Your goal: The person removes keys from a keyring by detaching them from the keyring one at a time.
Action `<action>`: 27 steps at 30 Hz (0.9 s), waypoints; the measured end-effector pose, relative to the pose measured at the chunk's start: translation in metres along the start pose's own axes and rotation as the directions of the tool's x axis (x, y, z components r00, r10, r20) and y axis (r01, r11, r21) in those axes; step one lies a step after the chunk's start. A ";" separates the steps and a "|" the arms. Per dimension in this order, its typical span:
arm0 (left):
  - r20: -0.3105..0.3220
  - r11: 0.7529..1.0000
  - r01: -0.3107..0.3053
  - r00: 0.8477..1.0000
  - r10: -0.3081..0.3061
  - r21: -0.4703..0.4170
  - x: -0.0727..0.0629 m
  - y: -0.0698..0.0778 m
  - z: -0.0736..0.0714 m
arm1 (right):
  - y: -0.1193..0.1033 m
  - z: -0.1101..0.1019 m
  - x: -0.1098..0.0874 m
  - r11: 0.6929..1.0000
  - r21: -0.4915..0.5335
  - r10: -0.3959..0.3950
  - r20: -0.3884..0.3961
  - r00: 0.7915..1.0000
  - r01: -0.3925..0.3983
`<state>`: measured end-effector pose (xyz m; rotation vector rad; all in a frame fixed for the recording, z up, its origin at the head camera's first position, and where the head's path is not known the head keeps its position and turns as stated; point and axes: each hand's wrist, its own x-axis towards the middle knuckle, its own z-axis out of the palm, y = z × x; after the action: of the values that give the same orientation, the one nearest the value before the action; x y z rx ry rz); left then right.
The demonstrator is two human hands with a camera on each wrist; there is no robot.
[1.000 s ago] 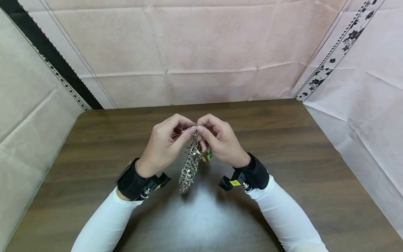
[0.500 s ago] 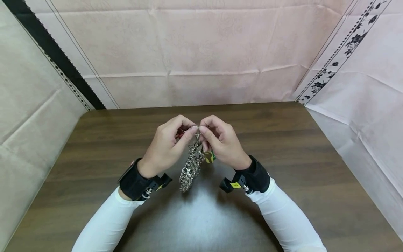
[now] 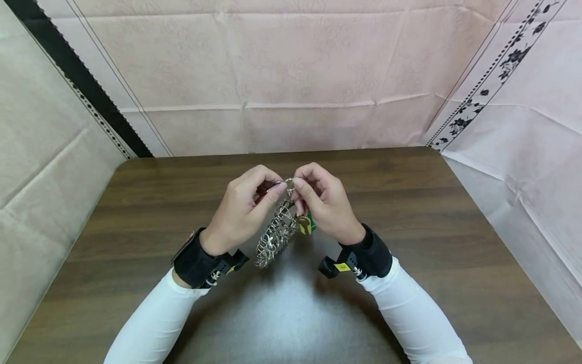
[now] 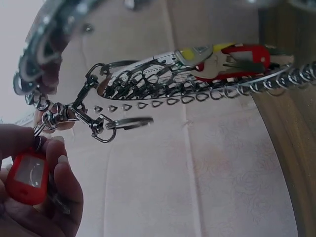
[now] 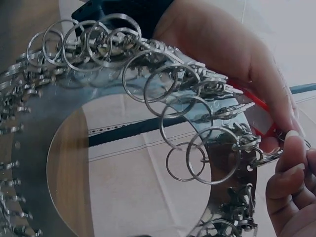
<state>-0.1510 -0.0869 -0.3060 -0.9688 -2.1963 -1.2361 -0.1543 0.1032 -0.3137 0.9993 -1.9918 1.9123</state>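
A large flat metal key-holder ring (image 5: 32, 163), lined with many small swivel clips and split rings, hangs tilted below both hands over the table. My left hand (image 3: 234, 217) is curled round a red key tag (image 4: 28, 177) with a key beside it, its thumb and fingertip at the tag's small ring. Opposite it, my right hand (image 3: 331, 210) pinches a split ring (image 3: 290, 179) that shows between the two sets of fingertips. A swivel clasp (image 4: 61, 113) runs from there to the holder. Yellow and green tags (image 3: 305, 225) dangle under the right fingers.
The brown wooden table (image 3: 182, 192) lies beneath. Pale cloth (image 3: 291, 65) hangs behind and at both sides, with a black strip at left and a floral border at right. Each wrist wears a black strap (image 3: 370, 250) with a small camera.
The right hand has drawn slightly right, so the fingertips stand apart and the split ring shows between them. The holder's lower end has swung a little up and left.
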 end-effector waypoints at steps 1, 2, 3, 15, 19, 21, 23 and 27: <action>0.001 1.000 -0.003 1.000 0.003 -0.001 0.000 0.000 0.000 | 0.000 0.000 0.000 1.000 0.007 0.002 -0.004 1.000 -0.002; -0.001 1.000 -0.008 1.000 0.008 0.002 0.000 0.000 0.001 | 0.000 0.000 0.000 1.000 0.013 0.005 -0.006 1.000 -0.005; -0.005 1.000 -0.014 1.000 0.014 0.006 0.000 0.000 0.001 | 0.000 0.000 0.000 1.000 0.016 0.007 -0.005 1.000 -0.007; -0.038 0.995 -0.024 0.999 0.028 0.093 -0.003 -0.002 0.003 | -0.002 -0.017 0.006 0.983 0.032 0.167 0.225 0.960 -0.178; -0.019 0.988 -0.058 0.998 0.061 0.140 -0.002 -0.002 0.003 | -0.004 -0.018 0.008 0.991 -0.044 0.132 0.241 0.962 -0.125; 0.000 0.983 -0.095 0.995 0.096 0.160 -0.002 -0.002 0.002 | -0.006 -0.020 0.008 0.991 -0.112 0.100 0.238 0.966 -0.075; 0.023 0.976 -0.133 0.991 0.131 0.171 -0.002 -0.001 0.002 | -0.009 -0.022 0.007 0.981 -0.192 0.065 0.234 0.970 -0.019; 0.052 0.967 -0.181 0.983 0.175 0.178 -0.002 0.000 0.003 | -0.013 -0.024 0.005 0.947 -0.316 0.018 0.245 0.969 0.063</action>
<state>-0.1500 -0.0851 -0.3086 -1.0924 -2.1511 -0.9257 -0.1577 0.1253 -0.2971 1.2038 -2.3178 1.4402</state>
